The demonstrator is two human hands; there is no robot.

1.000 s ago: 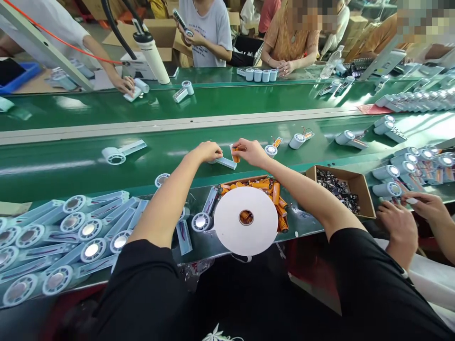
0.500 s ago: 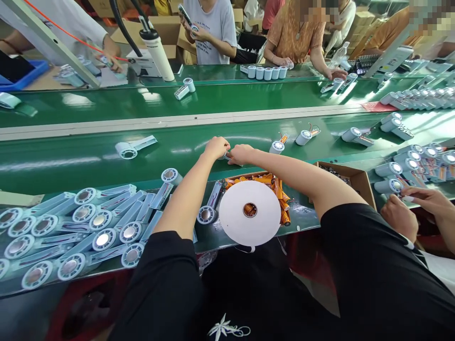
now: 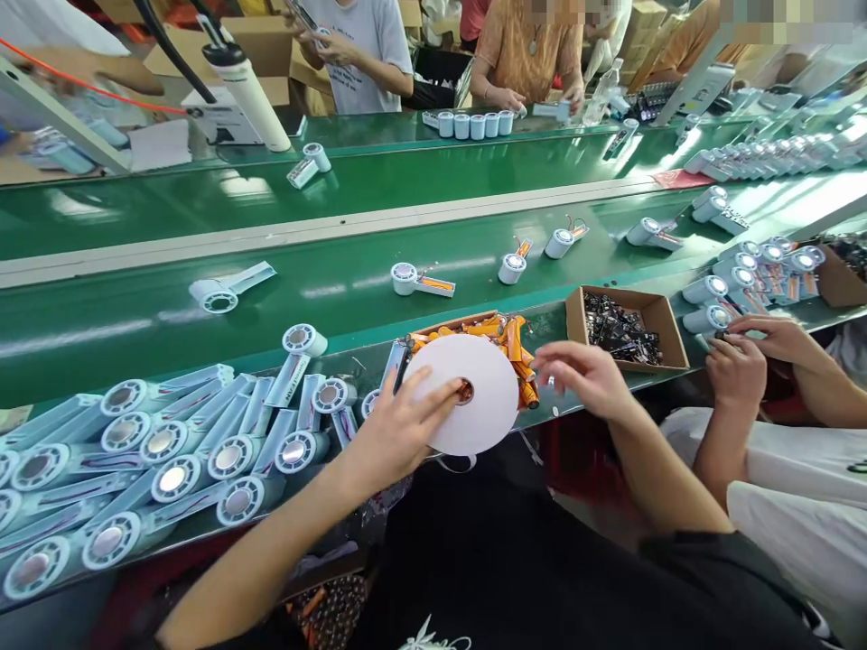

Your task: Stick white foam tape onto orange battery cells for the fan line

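My left hand point(image 3: 406, 417) lies with spread fingers on the left part of a white round disc point(image 3: 484, 406), its fingertips near the hole in the middle. The disc rests over a box of orange wrapped cells point(image 3: 518, 348). To the right of the disc, my right hand point(image 3: 586, 375) hovers with fingers apart and nothing visible in them. On the green belt above the disc lies a light blue fan unit point(image 3: 405, 279) with an orange cell in its open handle.
Many light blue fan units point(image 3: 177, 477) crowd the bench at left. A cardboard box point(image 3: 670, 334) of small black parts stands at right, beside a co-worker's hands point(image 3: 738, 361). More units lie along the belt point(image 3: 325, 316). People sit across it.
Both my hands have come back from the belt, leaving the fan unit there. The left moved onto the disc, the right to its right side. The view has shifted somewhat.
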